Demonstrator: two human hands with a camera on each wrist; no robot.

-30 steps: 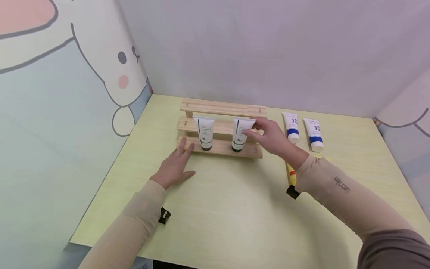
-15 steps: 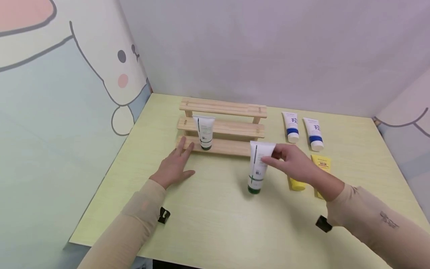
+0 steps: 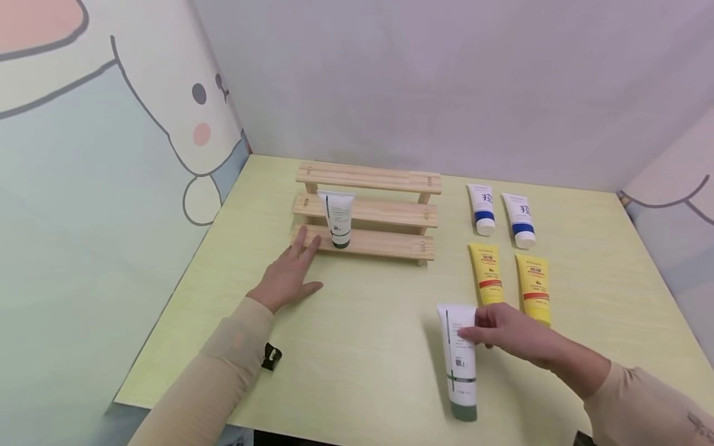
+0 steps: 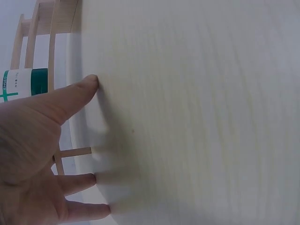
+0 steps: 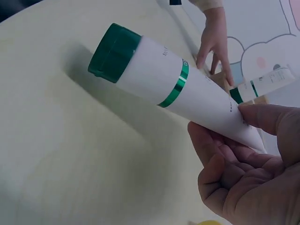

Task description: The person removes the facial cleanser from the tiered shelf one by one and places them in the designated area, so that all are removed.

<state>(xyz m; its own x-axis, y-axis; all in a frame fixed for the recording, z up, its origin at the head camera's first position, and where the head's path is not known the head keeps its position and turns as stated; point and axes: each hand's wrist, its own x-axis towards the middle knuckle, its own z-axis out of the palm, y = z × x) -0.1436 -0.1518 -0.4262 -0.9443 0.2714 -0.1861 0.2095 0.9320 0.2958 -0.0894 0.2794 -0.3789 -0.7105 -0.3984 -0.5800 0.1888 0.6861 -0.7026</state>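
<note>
My right hand [image 3: 515,331] pinches a white squeeze tube with a dark green cap [image 3: 460,365] near its flat end, between thumb and fingers. In the right wrist view the tube [image 5: 154,75] is tilted above the table, its shadow falling beside it. A matching tube [image 3: 338,217] stands cap-down on the lowest step of a wooden three-step rack [image 3: 379,243]. At the left end of that step, my left hand [image 3: 284,272] rests with fingers spread, fingertips touching the wood. Its thumb is extended toward the tabletop in the left wrist view.
Two white tubes with blue bands, a left one [image 3: 482,207] and a right one [image 3: 520,220], lie at the back right. Nearer me lie two yellow tubes, one left [image 3: 487,272] and one right [image 3: 534,288]. A wall [image 3: 390,80] rises behind the table [image 3: 346,347].
The right hand has lifted the right-hand green-capped tube off the rack's lowest step and carried it toward me and to the right. The left hand has stayed in place.
</note>
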